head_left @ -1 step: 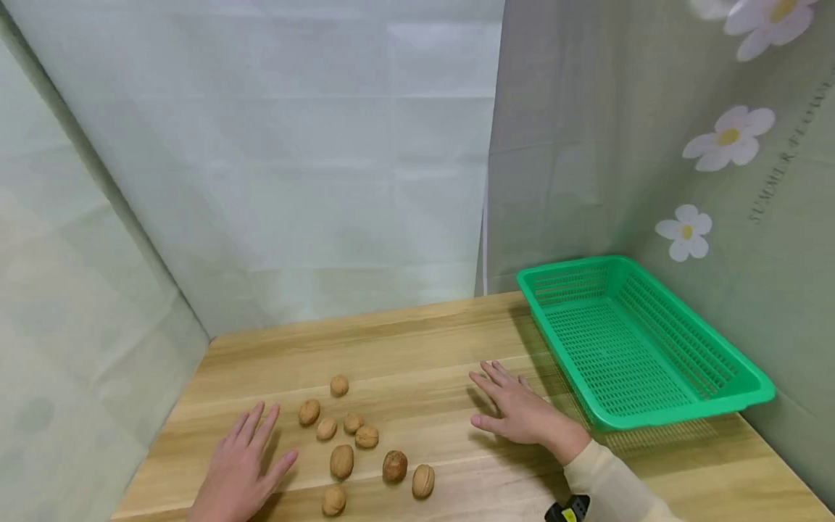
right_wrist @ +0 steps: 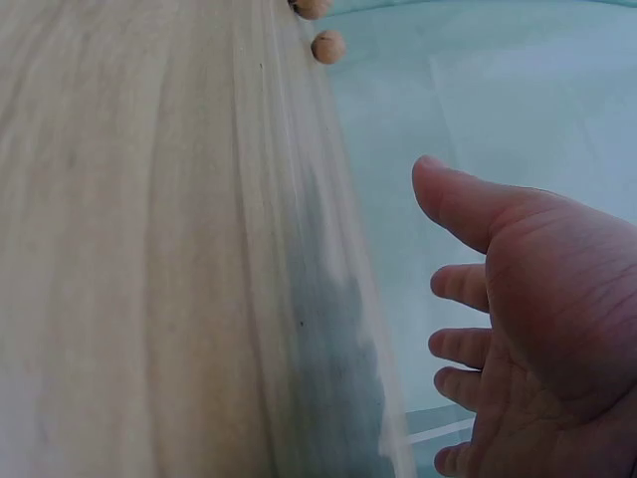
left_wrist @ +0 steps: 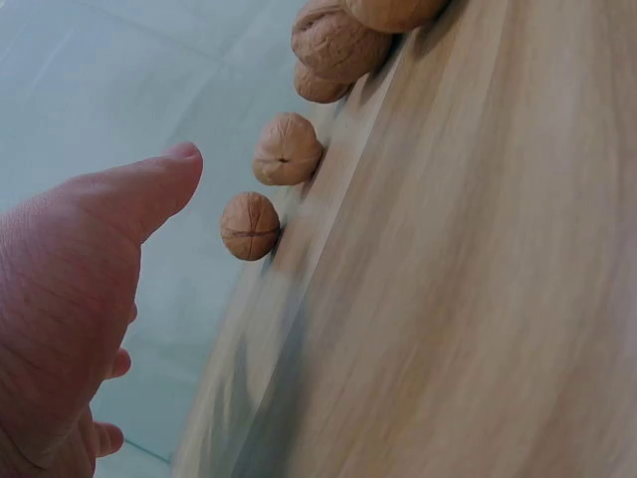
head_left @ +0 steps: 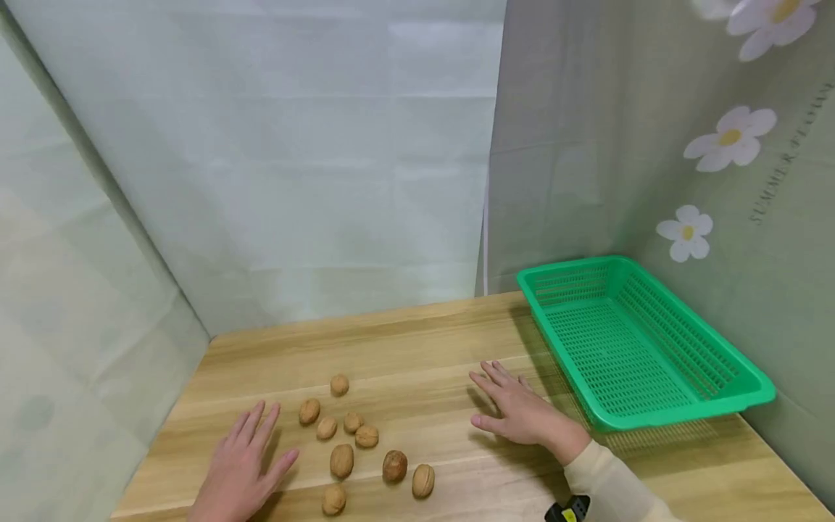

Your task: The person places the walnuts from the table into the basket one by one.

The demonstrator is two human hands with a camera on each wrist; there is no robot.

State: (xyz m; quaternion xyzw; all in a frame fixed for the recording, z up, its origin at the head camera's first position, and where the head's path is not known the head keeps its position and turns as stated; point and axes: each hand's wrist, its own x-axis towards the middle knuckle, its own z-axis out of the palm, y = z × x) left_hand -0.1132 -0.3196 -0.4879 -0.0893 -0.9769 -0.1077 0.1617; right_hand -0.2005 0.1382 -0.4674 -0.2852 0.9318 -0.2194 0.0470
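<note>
Several walnuts (head_left: 342, 461) lie loosely scattered on the wooden table, left of the middle in the head view. One of them, a darker reddish-brown walnut (head_left: 394, 466), is on the right side of the group beside a lighter oblong one (head_left: 423, 481). My left hand (head_left: 240, 464) is just left of the walnuts, fingers extended and thumb spread, touching none of them. To the right, my right hand (head_left: 518, 409) hovers between the nuts and a green basket (head_left: 652, 419), its fingers spread and holding nothing. Both wrist views show the palms bare, with walnuts (left_wrist: 287, 149) beyond the left thumb.
The green plastic basket has slatted sides and stands at the table's right, close to the curtain, with nothing inside. Pale cloth curtains (head_left: 313, 181) enclose the back and both sides of the wooden table (head_left: 417, 348). A dark wristband (head_left: 566, 510) shows by the right sleeve.
</note>
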